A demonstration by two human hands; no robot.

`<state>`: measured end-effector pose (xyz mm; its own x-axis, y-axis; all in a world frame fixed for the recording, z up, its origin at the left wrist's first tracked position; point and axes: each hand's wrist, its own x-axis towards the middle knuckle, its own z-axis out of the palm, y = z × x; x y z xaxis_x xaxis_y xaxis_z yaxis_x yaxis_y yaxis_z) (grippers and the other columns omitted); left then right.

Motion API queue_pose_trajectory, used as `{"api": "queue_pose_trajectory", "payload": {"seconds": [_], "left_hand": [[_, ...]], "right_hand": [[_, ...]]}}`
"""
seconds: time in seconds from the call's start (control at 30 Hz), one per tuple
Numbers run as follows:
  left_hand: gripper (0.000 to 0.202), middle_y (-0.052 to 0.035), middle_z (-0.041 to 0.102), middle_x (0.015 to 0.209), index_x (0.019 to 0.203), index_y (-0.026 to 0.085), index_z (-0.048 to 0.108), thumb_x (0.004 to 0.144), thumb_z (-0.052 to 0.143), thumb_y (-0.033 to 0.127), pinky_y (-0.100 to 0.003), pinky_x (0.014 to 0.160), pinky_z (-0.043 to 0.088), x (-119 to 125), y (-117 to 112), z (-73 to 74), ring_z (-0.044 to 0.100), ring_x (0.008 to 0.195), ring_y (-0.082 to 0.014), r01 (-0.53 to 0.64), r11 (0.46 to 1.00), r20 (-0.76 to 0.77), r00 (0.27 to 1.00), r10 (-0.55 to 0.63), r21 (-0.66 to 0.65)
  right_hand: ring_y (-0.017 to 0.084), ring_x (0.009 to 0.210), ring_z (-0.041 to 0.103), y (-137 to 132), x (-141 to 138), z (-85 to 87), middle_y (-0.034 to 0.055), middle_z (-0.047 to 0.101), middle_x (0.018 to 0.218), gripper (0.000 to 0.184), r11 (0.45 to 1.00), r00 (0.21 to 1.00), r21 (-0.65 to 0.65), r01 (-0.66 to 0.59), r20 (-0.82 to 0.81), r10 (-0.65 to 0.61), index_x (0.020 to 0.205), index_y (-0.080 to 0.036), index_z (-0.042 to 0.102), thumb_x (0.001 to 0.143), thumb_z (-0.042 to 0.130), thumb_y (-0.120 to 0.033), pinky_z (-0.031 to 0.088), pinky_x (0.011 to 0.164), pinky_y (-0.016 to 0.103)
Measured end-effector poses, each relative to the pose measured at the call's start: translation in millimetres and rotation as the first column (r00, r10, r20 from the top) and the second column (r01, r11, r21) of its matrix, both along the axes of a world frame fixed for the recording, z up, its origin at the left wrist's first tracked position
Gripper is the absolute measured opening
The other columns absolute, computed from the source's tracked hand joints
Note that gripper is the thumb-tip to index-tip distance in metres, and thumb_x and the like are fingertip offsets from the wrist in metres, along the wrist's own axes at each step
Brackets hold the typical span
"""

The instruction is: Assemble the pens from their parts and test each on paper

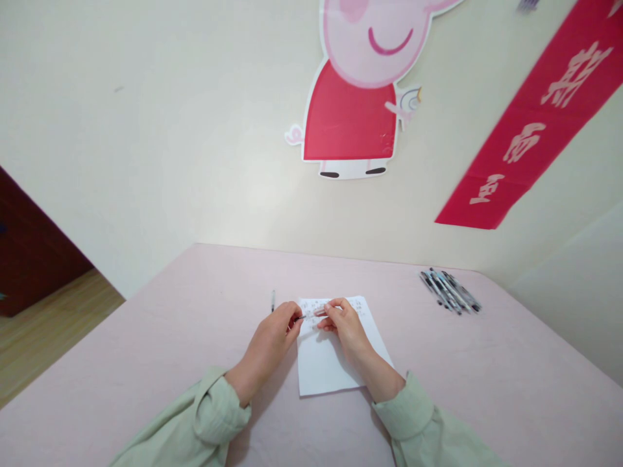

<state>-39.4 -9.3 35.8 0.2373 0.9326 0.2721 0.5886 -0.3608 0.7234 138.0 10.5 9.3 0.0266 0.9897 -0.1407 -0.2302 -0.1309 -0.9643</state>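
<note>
Above the sheet of paper (pixel 335 366), my left hand (pixel 281 324) is closed on a pen (pixel 303 317), most of it hidden in the fingers. Its thin dark tip points right. My right hand (pixel 343 324) pinches a small clear pen cap (pixel 320 312) between thumb and fingers, a short way from the tip. The two parts look apart. Handwriting in dark ink covers the upper part of the paper; the lower part is blank. Just beyond my left hand, another slim pen part (pixel 273 299), clear with a dark end, is on the table.
A pile of several pens (pixel 450 290) lies at the right rear of the pink-covered table (pixel 195 324). The wall behind carries a pink pig cutout (pixel 350 123) and a red banner (pixel 523 139). Wooden flooring (pixel 63 324) shows at the left.
</note>
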Motion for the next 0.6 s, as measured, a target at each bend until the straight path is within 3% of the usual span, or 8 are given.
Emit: {"api": "queue_pose_trajectory", "payload": {"seconds": [0.2, 0.43, 0.6], "left_hand": [[0.005, 0.0016, 0.059, 0.073, 0.083, 0.024, 0.049, 0.085, 0.052, 0.027, -0.026, 0.062, 0.041, -2.6, 1.9, 0.4, 0.056, 0.065, -0.0161, 0.015, 1.000, 0.092, 0.996, -0.014, -0.009], [0.012, 0.0044, 0.055, 0.069, 0.080, 0.023, 0.047, 0.090, 0.050, 0.030, -0.023, 0.059, 0.039, -8.2, 3.2, -0.4, 0.053, 0.060, -0.0128, 0.068, 0.991, -0.086, 0.995, -0.058, 0.116], [0.016, 0.0053, 0.055, 0.065, 0.079, 0.023, 0.048, 0.090, 0.052, 0.034, -0.022, 0.056, 0.037, -9.9, 2.6, -0.2, 0.051, 0.056, -0.0110, 0.073, 0.982, -0.116, 0.992, -0.053, 0.172]], "right_hand": [[0.011, 0.051, 0.062, 0.3, -0.2, -1.9, 0.0036, 0.073, 0.072, 0.040, 0.999, 0.999, -0.018, -0.038, -0.031, 0.037, 0.081, -0.020, 0.049, 0.070, 0.074, -0.049, 0.044, 0.050, 0.020], [0.009, 0.050, 0.061, -0.1, -0.1, -2.8, 0.0042, 0.074, 0.074, 0.041, 0.996, 0.989, -0.023, -0.083, -0.121, 0.079, 0.080, -0.019, 0.051, 0.068, 0.076, -0.049, 0.043, 0.050, 0.020], [0.009, 0.051, 0.060, -2.8, -0.4, -0.1, 0.0031, 0.074, 0.074, 0.040, 0.990, 0.975, -0.027, -0.141, -0.177, 0.134, 0.080, -0.020, 0.050, 0.068, 0.077, -0.047, 0.043, 0.051, 0.019]]}}
